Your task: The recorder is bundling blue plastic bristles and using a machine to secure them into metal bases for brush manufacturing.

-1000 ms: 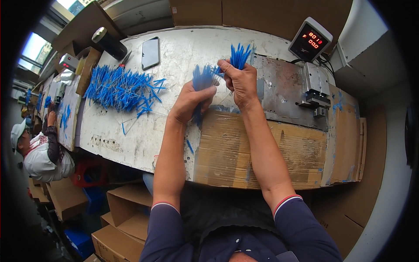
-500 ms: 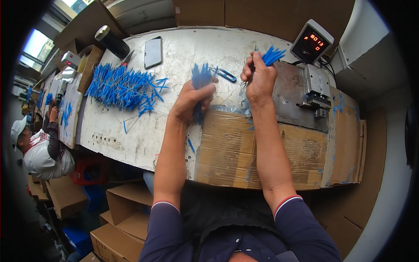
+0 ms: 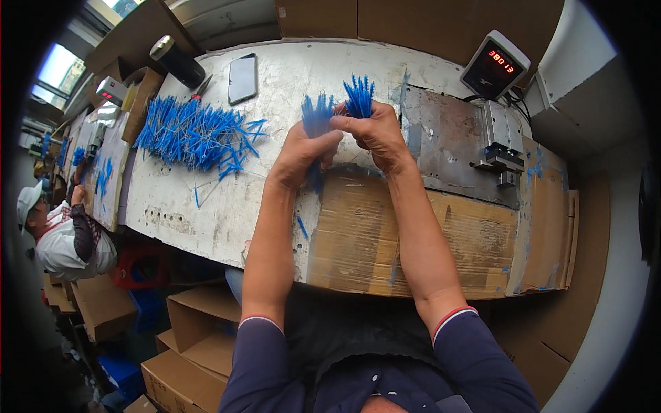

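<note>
My left hand [image 3: 303, 153] is closed around a bundle of thin blue-bristled brushes [image 3: 317, 113], whose tops look blurred; part of the bundle also shows below the fist. Right beside it, my right hand [image 3: 379, 134] grips a smaller bunch of blue-bristled brushes [image 3: 359, 96], bristle ends pointing up. The two hands meet over the middle of the table, and the right fingers reach the left bundle. To the left lies a large loose pile of the same brushes [image 3: 189, 134], with thin pale stems. One stray blue piece [image 3: 302, 227] rests near my left forearm.
A phone [image 3: 242, 78] and a dark bottle [image 3: 177, 62] stand behind the pile. At right are a digital display [image 3: 494, 65], a metal plate [image 3: 441, 131] and a metal fixture [image 3: 502, 141]. Cardboard [image 3: 358, 234] covers the front edge. Another person [image 3: 65, 234] works at far left.
My right hand has moved left with its bunch, which now points upright, to join my left hand. It hides the blue thread snips seen before. The display's red digits have changed.
</note>
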The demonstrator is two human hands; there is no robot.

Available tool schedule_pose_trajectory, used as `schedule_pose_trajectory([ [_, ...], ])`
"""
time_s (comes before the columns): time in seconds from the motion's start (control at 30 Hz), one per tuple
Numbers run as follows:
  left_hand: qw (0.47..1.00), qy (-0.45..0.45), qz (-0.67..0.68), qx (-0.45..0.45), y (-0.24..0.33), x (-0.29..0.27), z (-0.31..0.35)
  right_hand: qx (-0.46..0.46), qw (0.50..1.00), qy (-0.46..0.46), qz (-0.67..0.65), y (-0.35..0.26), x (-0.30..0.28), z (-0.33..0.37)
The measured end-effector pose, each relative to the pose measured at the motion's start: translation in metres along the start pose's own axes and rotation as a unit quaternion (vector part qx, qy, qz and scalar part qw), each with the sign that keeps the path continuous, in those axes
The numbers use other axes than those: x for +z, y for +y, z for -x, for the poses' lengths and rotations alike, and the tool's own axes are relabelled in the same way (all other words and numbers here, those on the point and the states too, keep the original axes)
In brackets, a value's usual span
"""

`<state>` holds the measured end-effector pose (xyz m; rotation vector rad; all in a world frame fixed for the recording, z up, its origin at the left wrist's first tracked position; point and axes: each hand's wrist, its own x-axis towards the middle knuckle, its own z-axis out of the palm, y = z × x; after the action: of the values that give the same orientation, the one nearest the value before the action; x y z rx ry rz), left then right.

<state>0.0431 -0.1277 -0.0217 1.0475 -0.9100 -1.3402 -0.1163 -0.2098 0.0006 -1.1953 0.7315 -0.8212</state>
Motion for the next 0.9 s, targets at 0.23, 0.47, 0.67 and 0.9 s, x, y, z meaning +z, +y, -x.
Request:
schedule_pose_trajectory([
  [0.23,0.997,0.042,0.056,-0.017,-0.001,0.002,-0.004,0.014,0.990,0.034,-0.136,0.008,0.002,-0.002],
  [0.47,0.998,-0.011,0.066,-0.009,0.002,-0.002,-0.005,0.048,0.992,-0.012,-0.113,-0.002,0.003,0.002],
  [0.67,1.000,0.016,0.015,0.004,0.004,0.004,-0.001,0.036,0.998,-0.021,-0.052,0.005,-0.001,-0.001],
  [0.9,1.000,0.004,0.014,0.004,0.001,0.003,-0.001,0.037,0.994,0.003,-0.102,0.007,0.002,-0.002],
])
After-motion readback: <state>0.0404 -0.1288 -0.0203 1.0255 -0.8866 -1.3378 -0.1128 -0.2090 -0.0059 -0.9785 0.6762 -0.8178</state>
